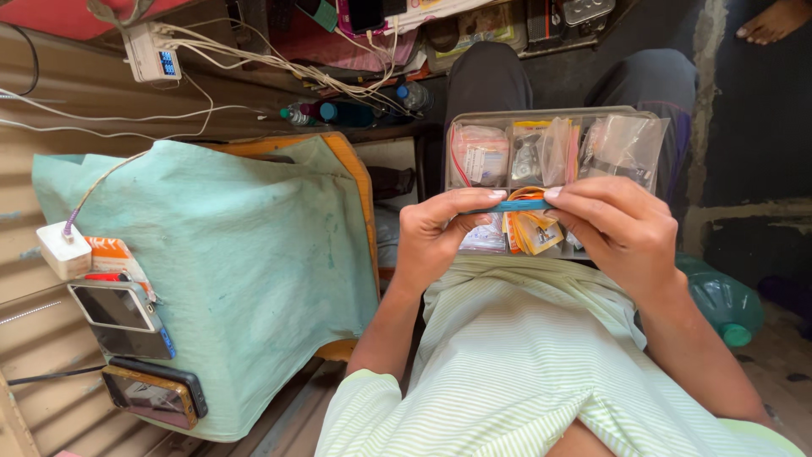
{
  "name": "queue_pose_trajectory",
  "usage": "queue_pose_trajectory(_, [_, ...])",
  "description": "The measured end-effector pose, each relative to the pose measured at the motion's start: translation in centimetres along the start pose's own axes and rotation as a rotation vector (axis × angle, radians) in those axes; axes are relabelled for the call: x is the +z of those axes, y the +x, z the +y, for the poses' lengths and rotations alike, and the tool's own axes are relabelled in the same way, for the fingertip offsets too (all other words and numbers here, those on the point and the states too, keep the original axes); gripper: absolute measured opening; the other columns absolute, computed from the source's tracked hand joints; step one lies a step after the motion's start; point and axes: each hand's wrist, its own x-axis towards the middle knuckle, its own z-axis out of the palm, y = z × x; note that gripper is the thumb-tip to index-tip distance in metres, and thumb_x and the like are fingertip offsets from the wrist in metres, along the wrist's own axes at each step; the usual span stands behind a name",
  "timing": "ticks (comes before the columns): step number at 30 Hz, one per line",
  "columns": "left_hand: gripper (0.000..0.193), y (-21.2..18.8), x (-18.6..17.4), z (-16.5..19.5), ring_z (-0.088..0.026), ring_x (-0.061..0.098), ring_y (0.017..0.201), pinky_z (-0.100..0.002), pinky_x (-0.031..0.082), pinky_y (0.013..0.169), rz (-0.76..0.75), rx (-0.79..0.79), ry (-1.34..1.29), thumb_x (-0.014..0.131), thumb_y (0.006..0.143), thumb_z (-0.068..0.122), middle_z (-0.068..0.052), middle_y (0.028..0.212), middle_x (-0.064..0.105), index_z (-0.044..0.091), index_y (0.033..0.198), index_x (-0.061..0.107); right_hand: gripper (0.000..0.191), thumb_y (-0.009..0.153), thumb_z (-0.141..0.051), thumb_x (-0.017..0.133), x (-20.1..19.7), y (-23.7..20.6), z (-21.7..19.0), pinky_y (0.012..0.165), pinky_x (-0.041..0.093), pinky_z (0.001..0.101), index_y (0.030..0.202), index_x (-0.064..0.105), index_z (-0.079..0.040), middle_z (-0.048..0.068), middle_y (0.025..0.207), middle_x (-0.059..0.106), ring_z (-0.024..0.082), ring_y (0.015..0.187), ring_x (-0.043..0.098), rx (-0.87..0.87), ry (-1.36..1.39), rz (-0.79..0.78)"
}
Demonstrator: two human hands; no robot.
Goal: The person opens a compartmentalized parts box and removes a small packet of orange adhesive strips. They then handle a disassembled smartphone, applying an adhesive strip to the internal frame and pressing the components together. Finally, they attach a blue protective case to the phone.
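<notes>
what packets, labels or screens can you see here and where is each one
Clear plastic packets: in the compartment box on the lap.
Orange-yellow packets: under the left hand and right hand.
Phones: dark screens, left on the green cloth.
Charger display: small, blue, top left.

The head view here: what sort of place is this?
Probably a small phone repair stall: phones on a green cloth, a tangle of charger cables, and a parts box behind both hands.

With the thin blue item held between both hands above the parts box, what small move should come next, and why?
Probably lower the blue item a little, so it rests over the clear compartment box. The left hand and right hand pinch it only by its ends, above the yellow packets, so a slip would likely land in the box.
</notes>
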Motion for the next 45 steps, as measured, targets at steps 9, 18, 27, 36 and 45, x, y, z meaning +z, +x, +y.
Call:
queue_pose_trajectory(9, [0.034, 1.3, 0.1, 0.7, -0.014, 0.071, 0.096, -0.026, 0.056, 0.087, 0.168, 0.039, 0.250, 0.080, 0.090, 0.008, -0.009, 0.110, 0.075, 0.001, 0.121, 0.070, 0.026, 0.089, 0.007, 0.083, 2.4, -3.5, -0.1, 0.080, 0.055, 0.0244, 0.112, 0.074, -0.001, 0.011, 0.103, 0.072, 0.017, 0.092, 0.070, 0.248, 0.223, 0.142])
queue_pose_trajectory(18, [0.017, 1.5, 0.1, -0.9, -0.010, 0.066, 0.106, -0.024, 0.051, 0.100, 0.168, -0.051, -0.107, 0.069, 0.104, 0.013, -0.004, 0.109, 0.072, 0.000, 0.114, 0.073, 0.033, 0.092, 0.007, 0.072, 4.9, -5.5, -0.9, 0.078, 0.048, 0.0205, 0.124, 0.067, 0.001, 0.009, 0.113, 0.066, 0.010, 0.093, 0.059, 0.400, 0.461, 0.027])
queue_pose_trajectory(27, [0.016, 1.6, 1.9, -1.1, -0.007, 0.065, 0.097, -0.022, 0.052, 0.090, 0.217, -0.136, -0.186, 0.066, 0.104, 0.014, -0.003, 0.104, 0.071, 0.001, 0.114, 0.069, 0.021, 0.099, 0.005, 0.069, 5.7, -6.6, 0.3, 0.075, 0.047, 0.0214, 0.119, 0.071, 0.001, 0.008, 0.109, 0.070, 0.009, 0.089, 0.061, 0.430, 0.439, 0.124])
queue_pose_trajectory(36, [0.016, 3.3, 0.6, -2.1, -0.008, 0.066, 0.095, -0.024, 0.053, 0.089, -0.021, -0.167, -0.269, 0.068, 0.102, 0.014, -0.003, 0.101, 0.072, 0.000, 0.111, 0.072, 0.063, 0.100, -0.039, 0.046, 5.7, -6.2, 2.2, 0.102, 0.050, 0.0452, 0.150, 0.044, -0.001, 0.017, 0.132, 0.060, 0.028, 0.115, 0.062, 1.067, 1.548, -0.262])
queue_pose_trajectory(45, [0.017, 4.6, 1.6, -2.9, -0.007, 0.065, 0.093, -0.025, 0.053, 0.087, -0.120, -0.206, -0.238, 0.070, 0.100, 0.015, -0.002, 0.096, 0.071, 0.000, 0.108, 0.072, 0.076, 0.091, -0.040, 0.037, 5.2, -5.4, 1.5, 0.110, 0.045, 0.0601, 0.150, 0.040, 0.009, 0.030, 0.145, 0.054, 0.041, 0.132, 0.057, 1.198, 1.679, -0.322])
